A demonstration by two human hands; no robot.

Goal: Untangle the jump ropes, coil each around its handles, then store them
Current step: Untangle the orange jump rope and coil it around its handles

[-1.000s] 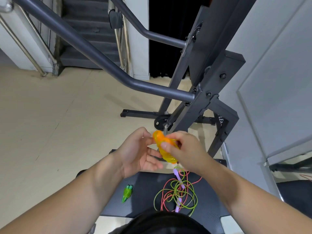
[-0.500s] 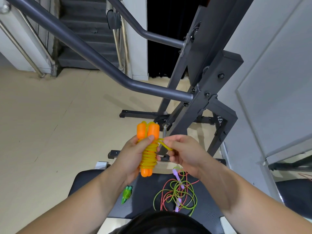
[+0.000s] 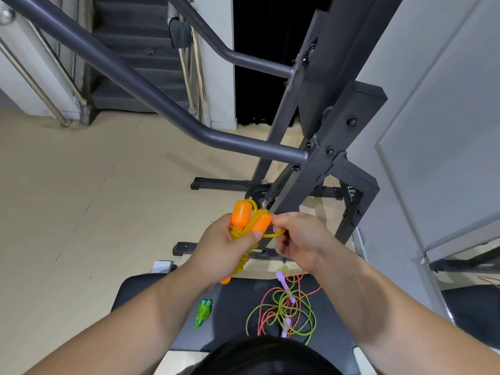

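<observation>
Left hand (image 3: 227, 244) grips orange handles (image 3: 250, 219) with coiled yellow rope (image 3: 240, 262); right hand (image 3: 300, 239) pinches its loose loop. Tangled ropes (image 3: 281, 312) lie on bench (image 3: 151, 285).

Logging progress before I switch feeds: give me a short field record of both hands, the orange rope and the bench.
left hand: grips orange handles, yellow rope coiled round them
right hand: pinches loose yellow loop beside the handles
bench pad: green handles lie left of the tangle, apart
tangle: green and red ropes with purple handles, not coiled
stage: orange rope nearly wound, in hand
</observation>
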